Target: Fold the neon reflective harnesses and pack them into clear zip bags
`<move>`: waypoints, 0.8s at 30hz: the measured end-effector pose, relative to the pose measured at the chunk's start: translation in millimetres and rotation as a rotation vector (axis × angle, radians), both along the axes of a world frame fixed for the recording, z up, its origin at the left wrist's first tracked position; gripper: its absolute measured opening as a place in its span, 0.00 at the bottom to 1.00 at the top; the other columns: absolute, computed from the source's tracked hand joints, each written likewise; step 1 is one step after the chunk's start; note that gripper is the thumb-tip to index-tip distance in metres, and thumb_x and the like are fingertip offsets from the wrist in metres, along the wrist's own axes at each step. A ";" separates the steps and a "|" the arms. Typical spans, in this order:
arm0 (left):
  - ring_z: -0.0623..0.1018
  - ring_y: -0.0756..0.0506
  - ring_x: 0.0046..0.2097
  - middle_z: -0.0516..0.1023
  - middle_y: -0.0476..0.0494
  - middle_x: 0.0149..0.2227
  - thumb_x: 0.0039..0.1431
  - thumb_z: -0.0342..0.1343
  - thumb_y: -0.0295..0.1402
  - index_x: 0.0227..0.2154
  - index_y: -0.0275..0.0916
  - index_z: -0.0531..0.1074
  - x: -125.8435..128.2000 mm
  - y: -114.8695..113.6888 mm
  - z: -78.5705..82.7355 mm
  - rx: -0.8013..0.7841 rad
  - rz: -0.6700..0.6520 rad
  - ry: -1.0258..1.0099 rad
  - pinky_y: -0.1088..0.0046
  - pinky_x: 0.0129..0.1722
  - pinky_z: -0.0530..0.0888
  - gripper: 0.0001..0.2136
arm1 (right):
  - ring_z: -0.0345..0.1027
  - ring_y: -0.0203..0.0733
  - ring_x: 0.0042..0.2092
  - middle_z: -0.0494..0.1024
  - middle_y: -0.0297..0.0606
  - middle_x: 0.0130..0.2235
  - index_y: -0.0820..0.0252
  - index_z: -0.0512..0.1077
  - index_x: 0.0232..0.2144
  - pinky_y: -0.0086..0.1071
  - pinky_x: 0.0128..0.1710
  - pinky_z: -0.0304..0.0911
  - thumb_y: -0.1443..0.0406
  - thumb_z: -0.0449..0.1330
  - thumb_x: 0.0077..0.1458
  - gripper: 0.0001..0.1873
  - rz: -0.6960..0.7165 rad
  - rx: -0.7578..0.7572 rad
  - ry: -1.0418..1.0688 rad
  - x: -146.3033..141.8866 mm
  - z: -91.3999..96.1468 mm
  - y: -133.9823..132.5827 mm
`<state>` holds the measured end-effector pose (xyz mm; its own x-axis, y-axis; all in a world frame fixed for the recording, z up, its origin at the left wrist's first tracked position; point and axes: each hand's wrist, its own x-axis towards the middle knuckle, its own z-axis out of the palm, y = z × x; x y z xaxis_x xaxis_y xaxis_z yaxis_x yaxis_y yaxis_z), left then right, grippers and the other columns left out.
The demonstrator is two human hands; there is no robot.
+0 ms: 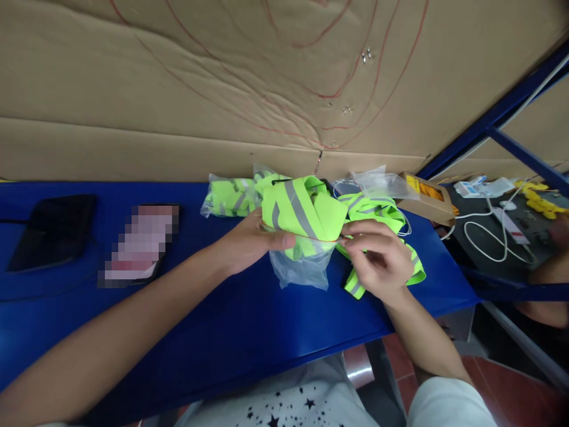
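A folded bundle of neon yellow-green reflective strap (306, 207) with grey stripes sits between my hands, above the blue table. Below it hangs a clear plastic bag (300, 273), and a thin red line crosses the front of the bundle at the bag's upper edge. My left hand (262, 237) grips the bundle's left side, thumb in front along the red line. At the right end of that line my right hand (380, 258) pinches what looks like the bag's edge; the fingers partly hide it. Loose reflective straps (376, 210) lie behind and beneath my right hand.
Bagged reflective straps (231, 196) lie left of the bundle. A phone (142, 243) and a black flat device (53, 231) rest further left on the blue table (213, 344). Back right are a cardboard box (427, 198) and a blue frame post (502, 107). Another person's arm shows far right.
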<state>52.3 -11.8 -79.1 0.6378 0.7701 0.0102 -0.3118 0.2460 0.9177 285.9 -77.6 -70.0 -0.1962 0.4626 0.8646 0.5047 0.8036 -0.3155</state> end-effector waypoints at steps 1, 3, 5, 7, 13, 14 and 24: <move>0.81 0.30 0.54 0.86 0.42 0.45 0.39 0.79 0.45 0.45 0.38 0.78 -0.4 0.8 0.2 0.008 0.010 0.000 0.54 0.52 0.79 0.31 | 0.80 0.40 0.43 0.79 0.35 0.47 0.50 0.78 0.47 0.36 0.41 0.79 0.77 0.63 0.58 0.20 -0.030 0.055 -0.063 1.0 0.5 -1.3; 0.81 0.30 0.55 0.86 0.42 0.45 0.39 0.79 0.44 0.46 0.39 0.78 0.5 1.4 0.4 0.019 0.039 -0.006 0.54 0.54 0.78 0.31 | 0.79 0.42 0.45 0.77 0.38 0.49 0.48 0.77 0.52 0.37 0.42 0.80 0.76 0.63 0.58 0.23 -0.106 0.152 -0.166 2.1 1.3 -3.5; 0.81 0.30 0.55 0.86 0.42 0.46 0.38 0.80 0.43 0.47 0.39 0.77 2.3 0.5 -0.4 0.015 0.059 -0.014 0.54 0.55 0.78 0.32 | 0.79 0.45 0.47 0.78 0.38 0.50 0.48 0.75 0.57 0.39 0.45 0.80 0.74 0.65 0.58 0.26 -0.189 0.195 -0.228 2.3 2.2 -4.8; 0.81 0.31 0.55 0.86 0.42 0.45 0.40 0.79 0.43 0.47 0.40 0.77 3.7 -1.0 -2.2 0.000 0.062 -0.027 0.53 0.56 0.77 0.31 | 0.78 0.48 0.49 0.80 0.41 0.49 0.53 0.74 0.58 0.42 0.47 0.79 0.73 0.68 0.56 0.28 -0.232 0.220 -0.290 3.2 3.0 -4.4; 0.79 0.30 0.57 0.84 0.41 0.50 0.41 0.78 0.46 0.49 0.41 0.76 -0.1 0.5 -2.9 0.079 0.027 0.006 0.54 0.53 0.78 0.32 | 0.78 0.44 0.43 0.81 0.38 0.41 0.54 0.74 0.41 0.41 0.45 0.76 0.69 0.69 0.56 0.11 -0.203 0.284 -0.459 10.5 1.3 4.6; 0.78 0.31 0.59 0.82 0.42 0.54 0.40 0.79 0.44 0.53 0.43 0.74 -1.2 1.8 -1.9 0.124 0.050 0.008 0.57 0.54 0.78 0.35 | 0.78 0.44 0.42 0.81 0.38 0.40 0.54 0.74 0.40 0.40 0.44 0.76 0.70 0.68 0.57 0.10 -0.188 0.259 -0.442 10.3 0.5 5.5; 0.78 0.38 0.58 0.77 0.46 0.58 0.37 0.79 0.32 0.59 0.51 0.68 2.5 2.2 -0.9 0.157 0.103 -0.030 0.65 0.51 0.78 0.43 | 0.76 0.35 0.34 0.81 0.31 0.36 0.54 0.75 0.38 0.28 0.32 0.72 0.75 0.65 0.53 0.13 -0.025 -0.050 -0.048 -3.5 0.5 3.6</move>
